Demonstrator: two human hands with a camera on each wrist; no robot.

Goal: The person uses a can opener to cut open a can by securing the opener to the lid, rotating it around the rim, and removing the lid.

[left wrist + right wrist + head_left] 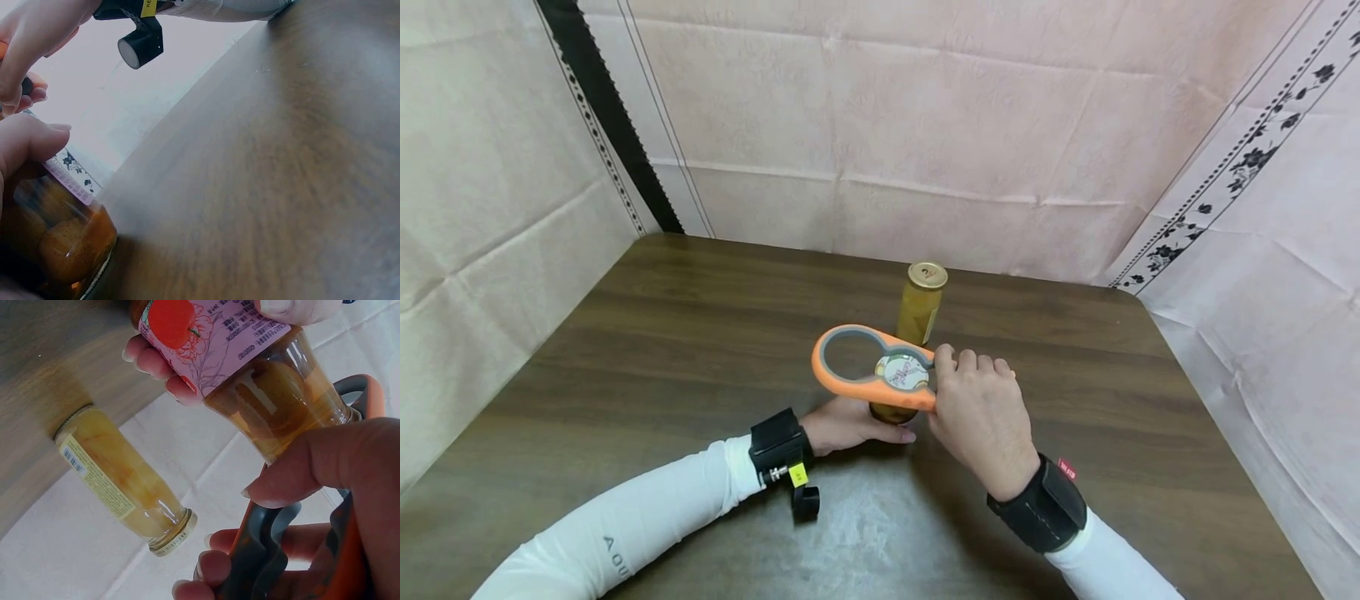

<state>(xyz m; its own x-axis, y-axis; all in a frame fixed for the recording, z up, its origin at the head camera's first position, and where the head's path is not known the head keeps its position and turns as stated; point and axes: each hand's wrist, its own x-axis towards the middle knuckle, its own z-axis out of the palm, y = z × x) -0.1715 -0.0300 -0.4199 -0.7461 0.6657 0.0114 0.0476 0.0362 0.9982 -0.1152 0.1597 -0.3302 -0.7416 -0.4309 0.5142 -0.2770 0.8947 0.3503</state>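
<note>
My left hand grips a glass jar low on its side. In the right wrist view, that jar has a pink label and round brown fruit in liquid. Above it, an orange and grey jar opener lies across the jar's top, and a white printed lid shows within the opener's frame. My right hand holds the opener's right end, fingers and thumb curled around its handles. The opener's larger ring extends left over my left hand.
A second, slim glass jar with yellow contents and a gold lid stands upright behind the opener on the brown wooden table. Pale cloth hangs behind the table and at both sides.
</note>
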